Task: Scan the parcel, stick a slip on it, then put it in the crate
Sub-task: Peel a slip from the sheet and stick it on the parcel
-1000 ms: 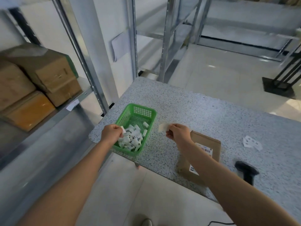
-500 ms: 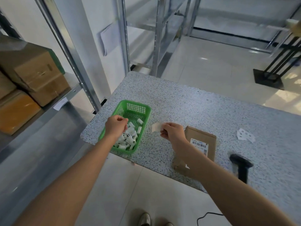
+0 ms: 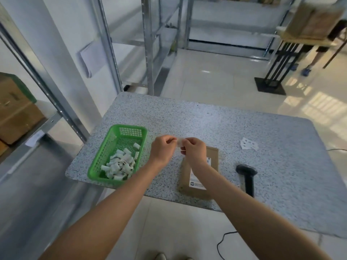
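Both hands, left hand [image 3: 163,149] and right hand [image 3: 193,150], pinch one small slip [image 3: 179,142]; the parcel [image 3: 200,171] lies just beneath the grip on the tabletop [image 3: 262,128]. Sticking and crating remain, I'd judge.

Bright daylight; floor [image 3: 309,102] glare at right; blurred, bowed edges.

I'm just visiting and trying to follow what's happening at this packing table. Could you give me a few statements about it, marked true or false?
1. Both hands pinch one small white slip between them. True.
2. The green basket is empty. False: it holds many small white slips.
3. The brown parcel lies flat on the table. True.
4. The right hand is holding the black scanner. False: the scanner lies on the table, untouched.
5. The left hand is inside the basket. False: it is beside it, over the table.
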